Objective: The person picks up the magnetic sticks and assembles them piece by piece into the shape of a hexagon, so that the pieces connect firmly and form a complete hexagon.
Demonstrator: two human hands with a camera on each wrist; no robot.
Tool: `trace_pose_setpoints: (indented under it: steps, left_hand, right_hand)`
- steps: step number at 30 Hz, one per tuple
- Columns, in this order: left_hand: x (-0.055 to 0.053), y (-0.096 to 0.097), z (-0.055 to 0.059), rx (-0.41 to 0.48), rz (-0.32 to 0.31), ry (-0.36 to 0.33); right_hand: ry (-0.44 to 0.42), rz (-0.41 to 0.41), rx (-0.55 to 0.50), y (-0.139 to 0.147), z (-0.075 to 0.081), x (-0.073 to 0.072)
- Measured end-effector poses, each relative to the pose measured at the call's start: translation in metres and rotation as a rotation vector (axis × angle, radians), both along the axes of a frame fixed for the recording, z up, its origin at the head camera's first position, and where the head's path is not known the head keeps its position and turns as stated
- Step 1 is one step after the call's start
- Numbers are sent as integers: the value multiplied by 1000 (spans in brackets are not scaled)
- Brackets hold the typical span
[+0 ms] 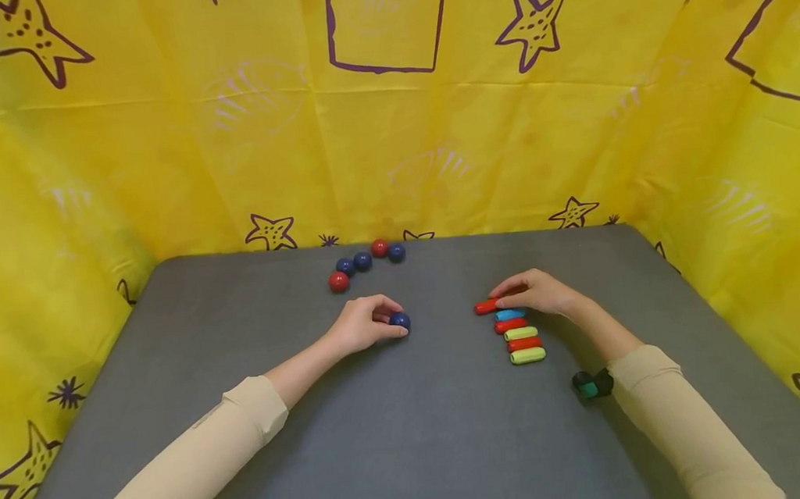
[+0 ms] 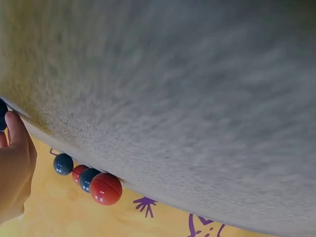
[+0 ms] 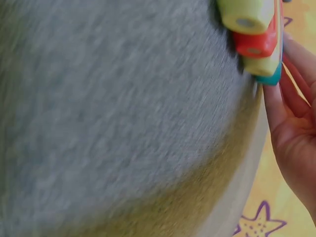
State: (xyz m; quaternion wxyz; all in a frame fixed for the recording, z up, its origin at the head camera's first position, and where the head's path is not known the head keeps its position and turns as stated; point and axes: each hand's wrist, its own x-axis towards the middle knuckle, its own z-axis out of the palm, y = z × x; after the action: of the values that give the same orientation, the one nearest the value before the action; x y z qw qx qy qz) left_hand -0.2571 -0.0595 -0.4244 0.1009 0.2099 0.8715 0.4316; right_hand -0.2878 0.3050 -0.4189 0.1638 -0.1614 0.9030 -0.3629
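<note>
Blue ball [image 1: 400, 321] sits under your left hand [image 1: 364, 327], fingertips curled around it on the grey tabletop [image 1: 415, 436]. Your right hand [image 1: 533, 292] seems to pinch the red peg [image 1: 486, 306], topmost of the row.

Staged tabletop recording booth, not a lived-in room. A grey felt-covered table [image 1: 416, 452] is enclosed on three sides by a creased yellow plastic sheet [image 1: 153, 159] printed with purple stars. No furnishings show.
</note>
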Motion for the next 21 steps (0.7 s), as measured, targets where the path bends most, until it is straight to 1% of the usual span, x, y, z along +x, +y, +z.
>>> trace_pose_setpoints:
  steps: [4,9,15,21]
  left_hand:
    - [10,-4,1,1,26,-3]
    - [20,-7,1,-1,46,-16]
    - [29,-9,1,17,29,-11]
    - [37,-15,-1,2,-9,30]
  right_hand:
    - [15,28,24,-11,2,-2]
    - [46,84,53,-30,5,-2]
    - [68,135,63,-53,6,1]
    - [87,196,61,-75,6,9]
